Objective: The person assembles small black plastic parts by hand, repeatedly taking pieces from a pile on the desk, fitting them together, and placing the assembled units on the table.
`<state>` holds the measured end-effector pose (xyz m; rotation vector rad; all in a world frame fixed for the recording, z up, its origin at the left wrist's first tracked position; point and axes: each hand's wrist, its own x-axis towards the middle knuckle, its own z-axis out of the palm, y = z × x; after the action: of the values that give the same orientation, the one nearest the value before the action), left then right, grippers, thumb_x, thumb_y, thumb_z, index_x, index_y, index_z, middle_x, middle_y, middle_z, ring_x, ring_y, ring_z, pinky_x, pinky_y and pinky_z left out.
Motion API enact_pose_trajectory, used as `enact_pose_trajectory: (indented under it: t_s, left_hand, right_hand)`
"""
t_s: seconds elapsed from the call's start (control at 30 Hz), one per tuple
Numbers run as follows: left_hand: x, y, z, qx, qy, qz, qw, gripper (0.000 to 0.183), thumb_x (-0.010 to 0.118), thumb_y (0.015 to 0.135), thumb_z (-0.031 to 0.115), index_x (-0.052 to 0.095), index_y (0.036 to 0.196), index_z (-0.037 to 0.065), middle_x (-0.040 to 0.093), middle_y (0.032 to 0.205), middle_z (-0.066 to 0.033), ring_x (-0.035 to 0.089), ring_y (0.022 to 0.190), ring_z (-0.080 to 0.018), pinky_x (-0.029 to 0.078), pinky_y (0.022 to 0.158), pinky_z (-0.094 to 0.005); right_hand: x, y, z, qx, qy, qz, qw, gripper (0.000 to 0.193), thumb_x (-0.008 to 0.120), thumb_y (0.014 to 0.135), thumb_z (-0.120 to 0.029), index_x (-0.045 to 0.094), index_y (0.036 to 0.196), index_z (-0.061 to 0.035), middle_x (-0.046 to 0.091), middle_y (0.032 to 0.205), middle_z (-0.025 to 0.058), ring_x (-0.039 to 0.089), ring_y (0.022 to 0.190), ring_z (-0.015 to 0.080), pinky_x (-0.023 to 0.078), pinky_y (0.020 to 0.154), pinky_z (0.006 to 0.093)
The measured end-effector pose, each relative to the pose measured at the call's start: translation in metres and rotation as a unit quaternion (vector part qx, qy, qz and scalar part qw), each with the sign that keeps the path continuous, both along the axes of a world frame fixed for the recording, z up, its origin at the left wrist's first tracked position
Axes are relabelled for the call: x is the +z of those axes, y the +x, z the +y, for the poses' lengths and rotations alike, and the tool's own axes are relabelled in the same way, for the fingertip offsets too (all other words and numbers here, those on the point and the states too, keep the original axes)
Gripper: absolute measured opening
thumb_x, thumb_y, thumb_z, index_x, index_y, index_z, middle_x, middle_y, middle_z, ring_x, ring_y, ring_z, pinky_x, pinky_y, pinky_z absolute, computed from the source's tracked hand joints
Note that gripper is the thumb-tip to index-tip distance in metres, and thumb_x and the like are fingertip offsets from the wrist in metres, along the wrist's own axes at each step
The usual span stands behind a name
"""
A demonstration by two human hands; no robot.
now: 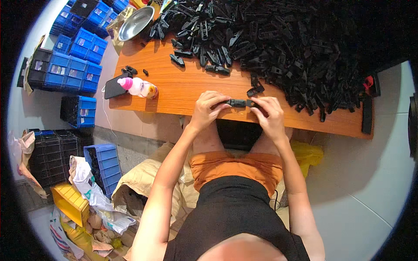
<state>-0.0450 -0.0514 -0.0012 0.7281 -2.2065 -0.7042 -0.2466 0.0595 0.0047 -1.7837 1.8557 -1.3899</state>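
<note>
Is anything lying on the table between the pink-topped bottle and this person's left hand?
Nothing: in the head view, the table is bare wood between the bottle and the left hand, which holds a black plastic piece.

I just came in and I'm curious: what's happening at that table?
A person sits at a wooden table, with a small black part between the left hand and the right hand, near the table's edge. I can't tell if it's one piece or two. A big pile of black parts lies beyond the hands, and a pink-topped bottle is off to the left.
</note>
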Motion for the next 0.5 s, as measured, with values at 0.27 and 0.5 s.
enact_pose_trajectory:
  t_s: [0.27, 0.5]
  left_hand:
    - [0.003, 0.008, 0.012, 0.007, -0.001, -0.016, 1.0, 0.023, 0.077, 0.071, 0.013, 0.072, 0.093, 0.009, 0.069, 0.089, -0.0069, 0.063, 0.087, -0.0242, 0.047, 0.08, -0.0349]
    - [0.003, 0.005, 0.009, -0.014, 0.002, -0.013, 1.0, 0.022, 0.076, 0.072, 0.013, 0.073, 0.093, 0.01, 0.07, 0.089, -0.0059, 0.065, 0.085, -0.0225, 0.045, 0.079, -0.0336]
  right_hand:
    - [0.003, 0.011, -0.002, 0.061, -0.023, 0.005, 0.998, 0.029, 0.075, 0.069, -0.005, 0.068, 0.097, -0.0018, 0.065, 0.088, 0.0094, 0.059, 0.087, 0.0279, 0.048, 0.075, 0.0365]
    - [0.003, 0.016, -0.008, 0.08, -0.057, 0.059, 0.993, 0.028, 0.075, 0.07, -0.01, 0.069, 0.097, -0.0051, 0.065, 0.087, 0.0059, 0.059, 0.087, 0.0257, 0.046, 0.077, 0.0359]
